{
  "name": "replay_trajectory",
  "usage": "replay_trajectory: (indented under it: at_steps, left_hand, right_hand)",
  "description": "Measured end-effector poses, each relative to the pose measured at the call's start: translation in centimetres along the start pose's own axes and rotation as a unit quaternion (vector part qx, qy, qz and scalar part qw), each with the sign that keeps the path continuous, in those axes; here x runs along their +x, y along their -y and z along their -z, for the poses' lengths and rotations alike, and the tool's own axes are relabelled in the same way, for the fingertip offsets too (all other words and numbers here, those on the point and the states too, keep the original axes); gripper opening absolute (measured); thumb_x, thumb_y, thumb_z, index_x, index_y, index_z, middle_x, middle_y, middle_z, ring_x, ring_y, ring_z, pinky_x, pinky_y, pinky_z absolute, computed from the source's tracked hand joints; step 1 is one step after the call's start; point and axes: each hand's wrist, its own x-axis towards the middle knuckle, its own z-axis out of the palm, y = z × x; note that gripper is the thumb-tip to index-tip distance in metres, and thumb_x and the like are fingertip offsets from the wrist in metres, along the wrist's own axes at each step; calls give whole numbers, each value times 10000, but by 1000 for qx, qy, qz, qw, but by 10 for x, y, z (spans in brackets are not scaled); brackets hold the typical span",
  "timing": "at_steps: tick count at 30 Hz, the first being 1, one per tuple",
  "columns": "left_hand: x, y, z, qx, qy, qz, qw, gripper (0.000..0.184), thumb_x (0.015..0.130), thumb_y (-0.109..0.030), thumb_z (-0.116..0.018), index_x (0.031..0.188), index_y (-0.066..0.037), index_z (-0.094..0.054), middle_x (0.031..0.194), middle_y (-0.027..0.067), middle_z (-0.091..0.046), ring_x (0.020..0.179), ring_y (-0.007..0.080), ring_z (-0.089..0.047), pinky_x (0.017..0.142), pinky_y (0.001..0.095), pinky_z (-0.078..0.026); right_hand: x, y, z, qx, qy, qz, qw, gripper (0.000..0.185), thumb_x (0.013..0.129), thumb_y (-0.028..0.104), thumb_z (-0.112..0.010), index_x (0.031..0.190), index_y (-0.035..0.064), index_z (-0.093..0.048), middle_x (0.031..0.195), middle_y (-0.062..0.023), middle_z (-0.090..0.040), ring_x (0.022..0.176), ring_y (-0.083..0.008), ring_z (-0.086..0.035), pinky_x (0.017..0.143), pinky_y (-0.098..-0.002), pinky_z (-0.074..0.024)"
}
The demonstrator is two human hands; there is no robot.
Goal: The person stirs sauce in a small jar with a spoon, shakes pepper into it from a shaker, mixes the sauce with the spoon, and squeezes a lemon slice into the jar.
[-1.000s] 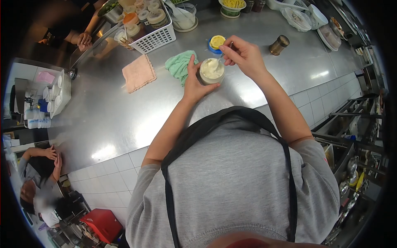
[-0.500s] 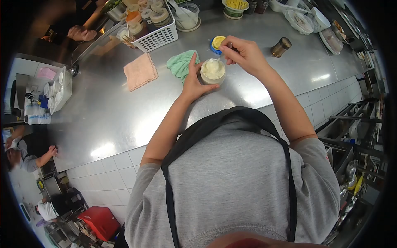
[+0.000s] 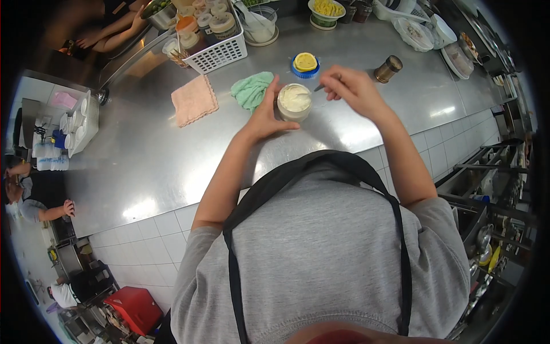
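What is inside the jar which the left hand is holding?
A pale, creamy substance shows inside the jar; its surface hides the jar's bottom and anything deeper.

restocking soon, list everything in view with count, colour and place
jar: one, clear, upper centre
cream: one jarful, off-white, in jar
utensil: one, grey, right of jar
round item: one, blue and yellow, beyond jar
green cloth: one, green, left of jar
pink cloth: one, pink, further left
shaker: one, brown, right of jar
basket: one, white, beyond green cloth
bottles: several, mixed, in basket
tub: one, clear, right of basket
bowl: one, green-white, top edge
containers: two, dark, beside bowl
counter: one, silver, upper half
box: one, red, lower left
people: at least three, mixed, left
clutter: many, mixed, around edges
apron: one, black, worn
shirt: one, grey, worn
left hand: one, bare, cupping jar
right hand: one, bare, holding utensil
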Motion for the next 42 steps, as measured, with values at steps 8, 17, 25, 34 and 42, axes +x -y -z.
replay_trajectory:
  at_steps: [8, 17, 25, 34, 42]
  left_hand:
    - [10, -26, 33, -10, 116, 84, 990, 1253, 531, -198, -892, 1459, -99, -56, 1389, 167, -369, 1305, 294, -338, 1057, 447, -300]
    - [0, 8, -17, -23, -76, -8, 997, 1261, 528, -206, -893, 1452, -75, -45, 1316, 187, -456, 1232, 299, -439, 1044, 398, -334]
    - [5, 12, -7, -74, -31, -6, 997, 1277, 526, -167, -891, 1453, -78, -17, 1314, 179, -463, 1228, 288, -447, 1048, 395, -328]
    - [9, 11, -8, -86, -17, -18, 996, 1290, 531, -147, -887, 1459, -103, 8, 1299, 161, -474, 1230, 279, -445, 1059, 390, -312]
    - [10, 8, -5, -14, -19, -5, 1000, 1288, 528, -174, -890, 1459, -103, -2, 1293, 165, -471, 1215, 294, -451, 1053, 390, -316]
  right_hand:
    - [-15, 2, -23, 11, -177, -12, 984, 188, 936, 182, -526, 947, 5, -588, 703, -63, -602, 592, -106, -603, 544, -237, -480]
    - [18, 9, -26, -70, -199, -6, 978, 180, 933, 172, -525, 938, 4, -589, 676, -69, -607, 553, -88, -594, 513, -230, -479]
    - [25, 15, -12, -86, 23, 107, 990, 170, 915, 158, -549, 973, 5, -596, 782, -66, -624, 618, -112, -612, 584, -252, -491]
    - [42, 0, -11, -217, 50, 71, 972, 217, 929, 207, -528, 939, -1, -591, 716, -44, -600, 591, -107, -594, 547, -243, -479]
    - [43, -14, -19, 42, -74, -22, 996, 244, 946, 238, -498, 888, 20, -591, 616, -11, -563, 503, -60, -538, 464, -208, -436]
